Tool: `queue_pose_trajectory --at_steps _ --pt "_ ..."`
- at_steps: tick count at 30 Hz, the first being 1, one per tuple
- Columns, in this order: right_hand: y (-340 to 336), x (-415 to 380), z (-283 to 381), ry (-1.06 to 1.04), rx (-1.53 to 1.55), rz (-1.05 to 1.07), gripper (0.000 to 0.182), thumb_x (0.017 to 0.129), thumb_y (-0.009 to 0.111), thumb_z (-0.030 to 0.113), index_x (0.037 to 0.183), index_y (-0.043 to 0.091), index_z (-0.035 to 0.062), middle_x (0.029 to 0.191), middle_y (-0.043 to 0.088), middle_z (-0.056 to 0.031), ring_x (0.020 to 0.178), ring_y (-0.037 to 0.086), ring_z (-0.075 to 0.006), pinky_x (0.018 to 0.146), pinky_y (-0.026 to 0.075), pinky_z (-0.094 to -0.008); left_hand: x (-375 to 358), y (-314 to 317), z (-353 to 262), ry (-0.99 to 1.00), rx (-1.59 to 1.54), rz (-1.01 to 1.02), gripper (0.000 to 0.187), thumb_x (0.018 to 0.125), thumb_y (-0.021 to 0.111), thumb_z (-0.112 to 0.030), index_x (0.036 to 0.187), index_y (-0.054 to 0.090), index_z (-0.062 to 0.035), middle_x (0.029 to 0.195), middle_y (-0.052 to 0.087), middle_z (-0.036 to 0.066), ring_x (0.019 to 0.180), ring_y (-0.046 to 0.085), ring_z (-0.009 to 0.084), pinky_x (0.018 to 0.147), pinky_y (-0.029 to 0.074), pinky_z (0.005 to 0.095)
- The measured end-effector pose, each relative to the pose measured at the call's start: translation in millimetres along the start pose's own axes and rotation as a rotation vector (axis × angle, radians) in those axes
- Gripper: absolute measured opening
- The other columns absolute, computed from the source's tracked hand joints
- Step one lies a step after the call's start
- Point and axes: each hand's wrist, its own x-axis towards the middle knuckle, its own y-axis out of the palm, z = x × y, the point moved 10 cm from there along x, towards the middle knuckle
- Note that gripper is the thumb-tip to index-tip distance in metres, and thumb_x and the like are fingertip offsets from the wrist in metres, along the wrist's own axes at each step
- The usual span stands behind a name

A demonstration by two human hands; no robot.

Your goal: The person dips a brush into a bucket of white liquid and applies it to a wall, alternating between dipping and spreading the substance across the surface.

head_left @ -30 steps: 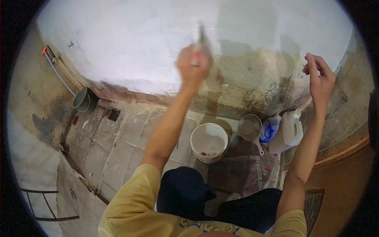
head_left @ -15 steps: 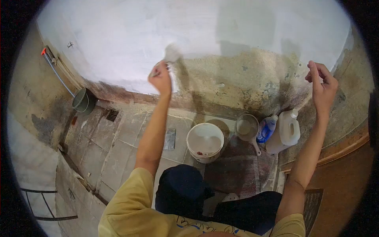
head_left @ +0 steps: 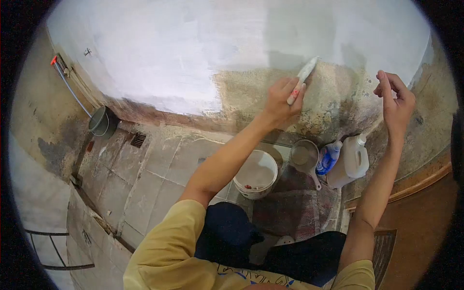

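The left hand (head_left: 282,99) grips a paintbrush (head_left: 303,77), its tip against the wall (head_left: 193,43) at the edge of the white paint. The right hand (head_left: 396,104) hangs well apart, empty, fingers loosely curled.

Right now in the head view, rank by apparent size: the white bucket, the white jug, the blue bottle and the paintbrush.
1. white bucket and white jug: too alike to rank.
2. paintbrush, part hidden inside the left hand.
3. blue bottle, partly hidden behind the jug.
The brush sits nearer the camera, so 2 and 3 are unsure.

1 brush (head_left: 303,78), 2 buckets (head_left: 256,174), 2 bottles (head_left: 352,159)
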Motion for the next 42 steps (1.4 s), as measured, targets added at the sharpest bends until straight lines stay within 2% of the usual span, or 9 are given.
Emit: queue_pose_trajectory --at_steps 3,5,10,14,20,25,31,35,42 --pt "-10 0 -5 0.015 -0.044 -0.003 0.025 0.092 0.066 0.023 0.090 0.070 -0.0021 0.064 0.063 -0.0042 0.061 0.060 -0.0088 0.061 0.048 -0.0236 5 -23 35 -0.093 -0.062 -0.011 0.020 0.083 0.069 -0.006 0.102 0.072 -0.0039 0.089 0.071 0.012 0.072 0.066 0.0189 0.064 0.052 0.0282" --pt "-17 -2 -9 0.027 -0.069 0.000 0.026 0.092 0.066 0.023 0.090 0.070 -0.0022 0.065 0.063 -0.0045 0.062 0.061 -0.0091 0.061 0.048 -0.0236 -2 -71 93 -0.488 -0.246 -0.090 0.017 0.090 0.066 -0.011 0.099 0.071 0.0022 0.083 0.071 0.006 0.071 0.062 0.0125 0.063 0.049 0.0262" --pt "-35 -1 -30 0.065 -0.018 -0.055 0.026 0.092 0.066 0.024 0.091 0.070 -0.0018 0.064 0.061 -0.0043 0.062 0.058 -0.0087 0.061 0.048 -0.0237 -23 -257 157 -0.428 0.316 -0.349 0.017 0.090 0.061 -0.006 0.100 0.073 0.0024 0.080 0.072 0.009 0.067 0.060 0.0100 0.060 0.049 0.0263" --pt "-44 3 -38 0.106 -0.021 -0.094 0.026 0.092 0.067 0.024 0.091 0.070 -0.0017 0.065 0.060 -0.0037 0.063 0.057 -0.0086 0.061 0.046 -0.0234 1 -308 145 -0.443 0.613 -0.367 0.020 0.090 0.064 -0.010 0.099 0.070 0.0076 0.072 0.068 0.006 0.067 0.055 0.0074 0.059 0.046 0.0257" --pt "-64 9 -2 -0.019 0.021 -0.213 0.023 0.093 0.066 0.019 0.094 0.072 -0.0034 0.070 0.062 -0.0037 0.064 0.057 -0.0096 0.061 0.045 -0.0235 33 -167 107 -0.273 0.349 -0.312 0.011 0.085 0.064 -0.005 0.092 0.071 0.0005 0.072 0.065 0.008 0.060 0.055 0.0107 0.055 0.044 0.0272" --pt "-103 2 32 -0.117 0.073 -0.381 0.020 0.093 0.065 0.014 0.096 0.072 -0.0045 0.074 0.065 -0.0063 0.064 0.058 -0.0112 0.062 0.046 -0.0248 51 -2 2 -0.010 0.158 -0.286 0.008 0.081 0.062 -0.006 0.080 0.056 -0.0010 0.073 0.054 0.015 0.067 0.054 0.0335 0.059 0.043 0.0444" --pt "-148 -1 42 -0.205 0.163 -0.541 0.020 0.094 0.064 0.012 0.098 0.071 -0.0064 0.082 0.069 -0.0125 0.064 0.060 -0.0153 0.061 0.048 -0.0282 56 134 -91 -0.094 -0.320 -0.160 0.007 0.077 0.062 -0.004 0.083 0.063 0.0003 0.081 0.063 0.018 0.076 0.061 0.0377 0.068 0.050 0.0444" --pt "-161 -1 50 -0.217 0.123 -0.476 0.021 0.094 0.062 0.012 0.098 0.070 -0.0070 0.086 0.070 -0.0146 0.064 0.061 -0.0167 0.061 0.048 -0.0297 57 162 -101 -0.141 -0.418 -0.072 0.009 0.079 0.064 -0.005 0.086 0.066 0.0007 0.082 0.065 0.019 0.074 0.063 0.0369 0.067 0.052 0.0425" --pt "-139 -8 46 -0.171 0.139 -0.475 0.022 0.094 0.063 0.014 0.096 0.071 -0.0061 0.076 0.067 -0.0101 0.064 0.060 -0.0154 0.062 0.047 -0.0282 40 65 29 -0.378 -0.457 -0.024 0.014 0.090 0.065 -0.009 0.097 0.072 0.0015 0.085 0.071 0.007 0.075 0.065 0.0104 0.062 0.054 0.0276"
